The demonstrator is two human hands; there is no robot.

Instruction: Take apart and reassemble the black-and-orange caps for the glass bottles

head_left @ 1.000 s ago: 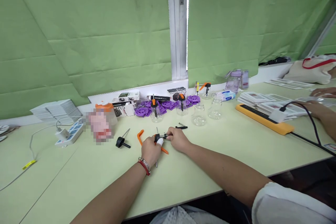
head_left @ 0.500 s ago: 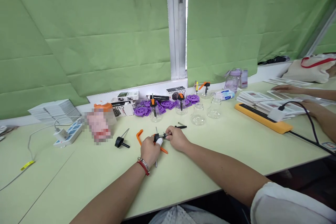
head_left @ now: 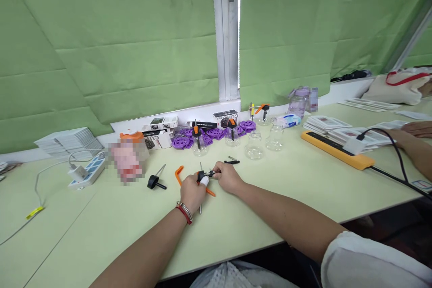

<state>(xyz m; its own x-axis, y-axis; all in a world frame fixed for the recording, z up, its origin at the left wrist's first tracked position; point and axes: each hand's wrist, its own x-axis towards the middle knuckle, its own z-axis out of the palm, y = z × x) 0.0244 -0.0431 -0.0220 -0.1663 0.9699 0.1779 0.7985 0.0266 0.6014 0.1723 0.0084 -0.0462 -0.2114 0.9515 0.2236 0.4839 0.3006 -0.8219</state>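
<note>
My left hand (head_left: 193,192), white wrap on its thumb, is closed around a black plastic part with a metal shaft (head_left: 201,175). At that part's right end, my right hand (head_left: 228,177) pinches the shaft tip; anything smaller between its fingers is hidden. Under and beside my left hand lie an orange bent handle (head_left: 178,174), another orange piece (head_left: 210,192) and a thin metal rod (head_left: 200,209). Left of them rests a black knob-like part (head_left: 153,182) with a metal rod. Just beyond my right hand are a small spring (head_left: 232,159) and a black piece (head_left: 232,162).
Clear glass jars (head_left: 254,149) and jars with orange-and-black fittings (head_left: 232,135) stand behind my hands, near purple plastic pieces (head_left: 182,142). A yellow power strip (head_left: 332,150) and card stacks (head_left: 326,123) are right, beside a co-worker's arm (head_left: 413,146). A white power strip (head_left: 88,173) lies left.
My hands and the black part keep nearly the same position. At right, the co-worker's hands have shifted away from the cards toward the right.
</note>
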